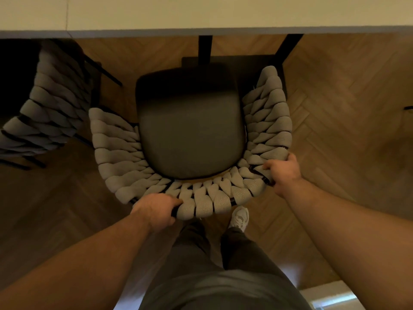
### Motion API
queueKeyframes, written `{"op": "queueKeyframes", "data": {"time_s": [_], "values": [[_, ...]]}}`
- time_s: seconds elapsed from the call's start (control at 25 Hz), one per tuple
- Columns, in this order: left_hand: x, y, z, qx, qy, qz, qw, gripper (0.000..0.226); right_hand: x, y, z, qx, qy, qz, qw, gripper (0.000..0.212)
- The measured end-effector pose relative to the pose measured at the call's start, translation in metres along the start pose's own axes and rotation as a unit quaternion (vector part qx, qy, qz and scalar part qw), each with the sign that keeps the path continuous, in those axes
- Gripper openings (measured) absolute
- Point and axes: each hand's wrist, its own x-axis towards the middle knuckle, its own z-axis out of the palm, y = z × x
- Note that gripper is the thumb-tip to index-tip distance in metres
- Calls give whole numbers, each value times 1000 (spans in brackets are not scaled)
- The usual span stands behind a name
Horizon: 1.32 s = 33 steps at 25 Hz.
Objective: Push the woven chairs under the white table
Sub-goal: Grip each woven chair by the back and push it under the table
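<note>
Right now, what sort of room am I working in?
Probably a home dining area: a white table, a woven chair facing it, gripped at its backrest by the left hand and right hand, a second woven chair beside it, and herringbone wood flooring.

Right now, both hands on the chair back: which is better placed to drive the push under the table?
Left, probably. The left hand grips the woven chair at the rear of its backrest, nearly behind the seat; the right hand grips the side curve, so it would mostly steer.
</note>
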Motion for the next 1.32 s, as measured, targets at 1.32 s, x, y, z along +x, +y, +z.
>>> {"op": "queueKeyframes", "data": {"time_s": [1.32], "values": [[79,8,-85,-11,-49,-23,998,64,29,-63,13,-724,-335,-363,481,84]]}}
